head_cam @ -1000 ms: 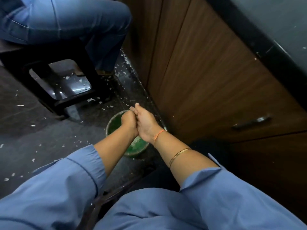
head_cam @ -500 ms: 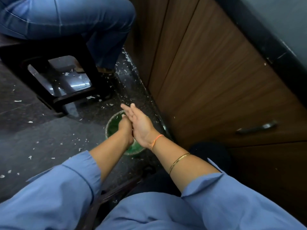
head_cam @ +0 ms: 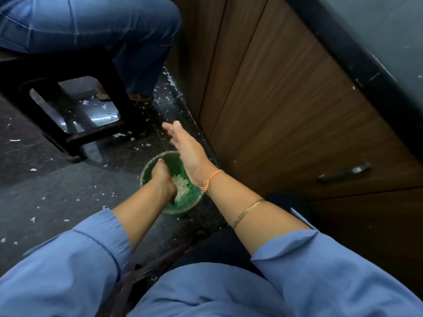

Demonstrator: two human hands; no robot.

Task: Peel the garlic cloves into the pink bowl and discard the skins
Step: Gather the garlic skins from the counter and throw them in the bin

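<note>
A green bucket stands on the dark floor beside the cabinet, with a heap of pale garlic skins inside. My left hand reaches down into the bucket, fingers curled against its inner wall; whether it holds anything is hidden. My right hand hovers flat above the bucket's far rim, fingers straight and apart, holding nothing. An orange thread and a thin gold bangle circle my right wrist. No pink bowl or garlic clove is in view.
Brown wooden cabinet doors with a metal handle run along the right under a black counter edge. Another person in jeans sits on a dark stool at the upper left. Skin flakes litter the floor.
My hands were pressed together over the bucket. They have come apart: the right hand has opened flat and lifted forward, the left has dropped into the bucket.
</note>
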